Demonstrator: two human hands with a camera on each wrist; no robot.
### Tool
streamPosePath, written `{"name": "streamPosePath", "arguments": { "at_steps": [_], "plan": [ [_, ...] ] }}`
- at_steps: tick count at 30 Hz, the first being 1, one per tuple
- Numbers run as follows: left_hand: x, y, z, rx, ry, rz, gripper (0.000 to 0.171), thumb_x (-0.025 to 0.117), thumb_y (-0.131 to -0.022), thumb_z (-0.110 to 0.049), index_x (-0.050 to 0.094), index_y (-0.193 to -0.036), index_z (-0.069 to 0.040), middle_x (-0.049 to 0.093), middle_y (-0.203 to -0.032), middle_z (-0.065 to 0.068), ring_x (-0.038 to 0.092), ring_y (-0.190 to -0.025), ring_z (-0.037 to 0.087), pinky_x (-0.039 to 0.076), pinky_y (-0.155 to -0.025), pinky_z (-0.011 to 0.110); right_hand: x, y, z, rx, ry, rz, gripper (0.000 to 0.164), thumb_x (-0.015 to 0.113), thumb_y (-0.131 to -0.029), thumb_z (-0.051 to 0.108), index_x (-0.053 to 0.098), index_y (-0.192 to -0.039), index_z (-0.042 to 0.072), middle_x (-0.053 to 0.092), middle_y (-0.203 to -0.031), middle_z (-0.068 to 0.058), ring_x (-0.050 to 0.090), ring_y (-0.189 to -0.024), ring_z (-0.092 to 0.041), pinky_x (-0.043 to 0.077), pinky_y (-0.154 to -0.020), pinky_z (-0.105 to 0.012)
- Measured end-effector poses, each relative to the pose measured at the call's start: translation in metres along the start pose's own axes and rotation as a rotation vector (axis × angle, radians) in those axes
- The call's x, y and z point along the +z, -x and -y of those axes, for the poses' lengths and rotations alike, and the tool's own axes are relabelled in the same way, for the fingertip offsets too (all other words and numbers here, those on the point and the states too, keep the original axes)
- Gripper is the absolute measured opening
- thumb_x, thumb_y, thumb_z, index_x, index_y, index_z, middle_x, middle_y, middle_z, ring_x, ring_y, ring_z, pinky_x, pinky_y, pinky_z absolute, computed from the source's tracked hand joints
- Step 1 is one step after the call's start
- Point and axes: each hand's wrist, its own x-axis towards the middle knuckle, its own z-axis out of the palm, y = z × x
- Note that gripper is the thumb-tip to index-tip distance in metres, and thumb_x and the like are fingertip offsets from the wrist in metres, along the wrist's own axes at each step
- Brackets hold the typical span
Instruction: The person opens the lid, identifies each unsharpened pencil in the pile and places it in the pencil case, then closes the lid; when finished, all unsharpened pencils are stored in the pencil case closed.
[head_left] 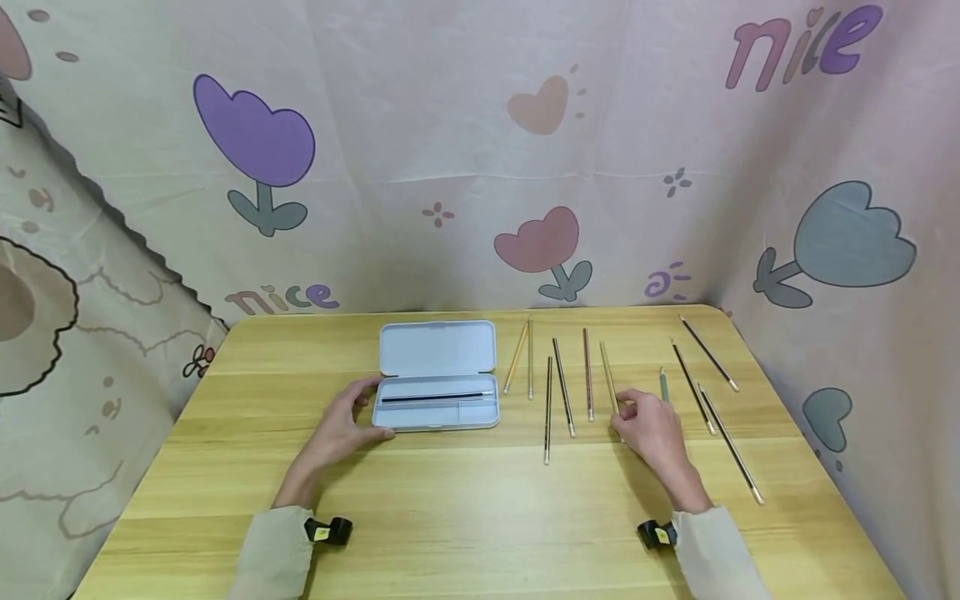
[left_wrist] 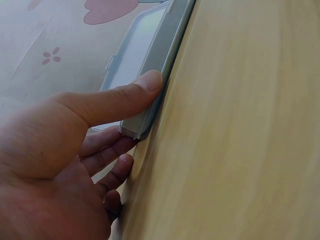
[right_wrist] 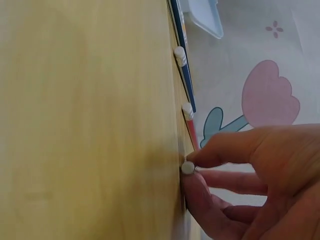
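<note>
Left hand (head_left: pixel 342 427) grips left end of open light-blue pencil case (head_left: pixel 438 352); right hand (head_left: pixel 654 427), well apart, pinches yellowish pencil (head_left: pixel 608 371) near eraser end, among loose pencils (head_left: pixel 564 387) on bench (head_left: pixel 480 517).

soft, bright light; pale glare on tabletop (head_left: pixel 487 517); shadows diffuse; wrist views softer

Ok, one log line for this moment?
left hand: grips open pencil case; right hand: pinches tan pencil; dark pencil: inside case; other pencils: on table
</note>
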Motion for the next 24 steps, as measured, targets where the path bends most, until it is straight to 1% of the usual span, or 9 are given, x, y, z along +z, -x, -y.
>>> {"name": "streamPosePath", "arguments": {
  "at_steps": [4, 7, 11, 15, 18, 21, 24],
  "plan": [
    [0.000, 0.000, -0.001, -0.001, 0.007, -0.003, 0.091, 0.094, -0.073, -0.015, 0.046, -0.149, -0.001, 0.056, -0.136, 0.023, 0.050, -0.114, 0.037, 0.044, -0.096, 0.052, -0.002, -0.001, -0.003, -0.009, -0.034, 0.002, 0.038, 0.068, -0.083, 0.003, 0.070, -0.119, -0.007, 0.073, -0.081, -0.007, 0.062, -0.061, -0.015, 0.048, -0.057, -0.032],
    [0.001, 0.000, -0.001, 0.006, 0.014, -0.004, 0.090, 0.094, -0.073, -0.015, 0.046, -0.148, 0.000, 0.056, -0.135, 0.023, 0.050, -0.114, 0.038, 0.043, -0.098, 0.054, -0.005, -0.001, -0.005, -0.012, -0.082, 0.004, 0.038, 0.067, -0.083, 0.001, 0.070, -0.120, -0.006, 0.072, -0.083, -0.006, 0.064, -0.066, -0.016, 0.049, -0.056, -0.030],
    [0.001, 0.000, 0.000, 0.009, 0.018, -0.006, 0.091, 0.094, -0.072, -0.015, 0.047, -0.148, 0.000, 0.057, -0.136, 0.023, 0.051, -0.116, 0.038, 0.042, -0.100, 0.055, -0.009, -0.002, -0.006, -0.004, -0.190, -0.012, 0.036, 0.065, -0.086, 0.001, 0.069, -0.122, -0.004, 0.071, -0.090, -0.010, 0.069, -0.078, -0.023, 0.052, -0.055, -0.027],
    [0.001, 0.001, -0.001, 0.010, 0.019, -0.007, 0.090, 0.094, -0.073, -0.015, 0.047, -0.148, 0.000, 0.057, -0.136, 0.023, 0.051, -0.116, 0.038, 0.042, -0.100, 0.055, -0.010, -0.003, -0.004, -0.012, -0.293, -0.023, 0.028, 0.066, -0.091, 0.002, 0.071, -0.118, -0.003, 0.071, -0.099, -0.015, 0.070, -0.088, -0.030, 0.055, -0.061, -0.025],
    [0.000, 0.000, -0.002, 0.014, 0.022, -0.005, 0.090, 0.094, -0.074, -0.015, 0.046, -0.148, 0.000, 0.056, -0.137, 0.024, 0.051, -0.117, 0.039, 0.041, -0.100, 0.056, -0.007, -0.004, -0.001, -0.034, -0.352, -0.008, 0.024, 0.067, -0.094, 0.001, 0.070, -0.117, -0.005, 0.071, -0.102, -0.018, 0.069, -0.091, -0.031, 0.057, -0.065, -0.024],
    [-0.001, 0.000, -0.003, 0.013, 0.032, -0.003, 0.090, 0.093, -0.074, -0.014, 0.046, -0.149, 0.000, 0.056, -0.138, 0.024, 0.051, -0.118, 0.040, 0.041, -0.101, 0.058, -0.004, -0.004, 0.002, -0.071, -0.395, 0.002, 0.022, 0.067, -0.095, -0.001, 0.070, -0.116, -0.006, 0.071, -0.101, -0.019, 0.068, -0.091, -0.031, 0.056, -0.065, -0.024],
    [0.000, -0.001, -0.001, 0.010, 0.028, 0.002, 0.090, 0.093, -0.074, -0.014, 0.045, -0.149, 0.000, 0.056, -0.138, 0.024, 0.051, -0.119, 0.041, 0.041, -0.102, 0.059, 0.002, -0.005, 0.005, -0.116, -0.397, -0.019, 0.019, 0.069, -0.094, -0.003, 0.071, -0.112, -0.006, 0.071, -0.097, -0.017, 0.068, -0.088, -0.028, 0.056, -0.069, -0.022]
  ]
}}
